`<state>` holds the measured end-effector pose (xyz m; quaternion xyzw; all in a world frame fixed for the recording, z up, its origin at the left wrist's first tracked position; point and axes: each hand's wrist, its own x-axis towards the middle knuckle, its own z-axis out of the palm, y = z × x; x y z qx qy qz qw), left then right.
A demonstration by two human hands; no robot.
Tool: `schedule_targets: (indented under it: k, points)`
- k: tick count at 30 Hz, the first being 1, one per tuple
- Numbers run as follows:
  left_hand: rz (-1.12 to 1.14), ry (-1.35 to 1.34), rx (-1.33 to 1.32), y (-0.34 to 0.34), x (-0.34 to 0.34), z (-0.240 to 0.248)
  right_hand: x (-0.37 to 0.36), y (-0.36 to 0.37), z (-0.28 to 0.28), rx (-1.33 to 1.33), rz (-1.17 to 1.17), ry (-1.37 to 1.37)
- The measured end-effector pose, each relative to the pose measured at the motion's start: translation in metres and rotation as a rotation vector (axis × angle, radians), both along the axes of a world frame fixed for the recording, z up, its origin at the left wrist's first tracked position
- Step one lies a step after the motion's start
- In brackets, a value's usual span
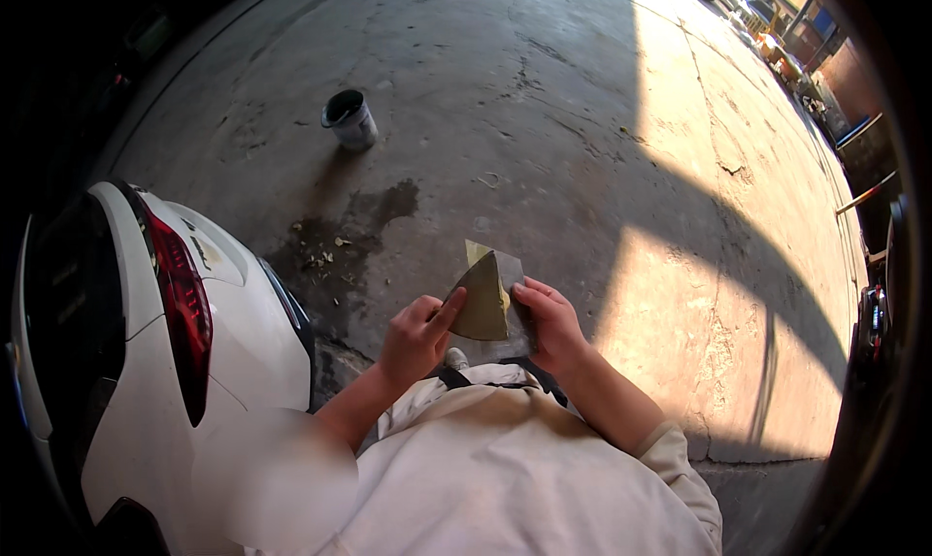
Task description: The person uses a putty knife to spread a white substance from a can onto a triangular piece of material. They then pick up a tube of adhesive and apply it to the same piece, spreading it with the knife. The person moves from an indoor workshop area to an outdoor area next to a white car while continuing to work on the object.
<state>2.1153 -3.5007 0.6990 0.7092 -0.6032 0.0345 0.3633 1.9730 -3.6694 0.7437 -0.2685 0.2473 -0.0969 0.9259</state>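
Observation:
In front of my body, my left hand [419, 335] is closed on a flat, dark olive triangular putty spreader [480, 302], with the forefinger lying along its face. My right hand [551, 325] grips the edge of a thin grey plate [512, 267], its thumb on top. Pale yellow filler paste [476, 251] shows at the plate's far left corner, and more clings along the spreader's right edge. The spreader overlaps the plate and hides much of it. Whether the two press together there, I cannot tell.
Close on my left stands a white car [252, 328] with a red tail light [178, 309]. A bucket [353, 129] stands farther off on the concrete floor [505, 100]. Pale scraps lie on a dark wet patch [388, 202]. Sunlight falls on the right, where clutter lines the edge.

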Motion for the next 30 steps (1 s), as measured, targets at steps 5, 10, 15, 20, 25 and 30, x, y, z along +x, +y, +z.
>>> schedule_targets:
  k: [5,10,15,20,25,30]
  points:
    - [0.052,-0.072,0.036,0.008,0.003,-0.007,-0.010,-0.004,0.017,0.059,-0.059,-0.055]
    - [-0.024,0.590,0.063,0.017,-0.006,-0.028,-0.011,-0.017,0.022,-0.401,-0.414,-0.192]
    - [-0.223,1.676,0.253,0.018,-0.015,0.009,-0.015,-0.026,0.038,-1.774,-0.395,-0.188]
    - [-0.285,1.659,0.328,0.012,-0.013,0.027,-0.005,-0.025,0.054,-2.126,-0.089,-0.364]
    - [-0.318,1.612,0.354,0.027,-0.004,0.011,-0.009,-0.033,0.061,-2.050,0.270,-0.157]
    - [-0.595,1.760,0.276,0.033,-0.005,0.018,-0.022,-0.064,0.030,-1.504,0.573,0.066]
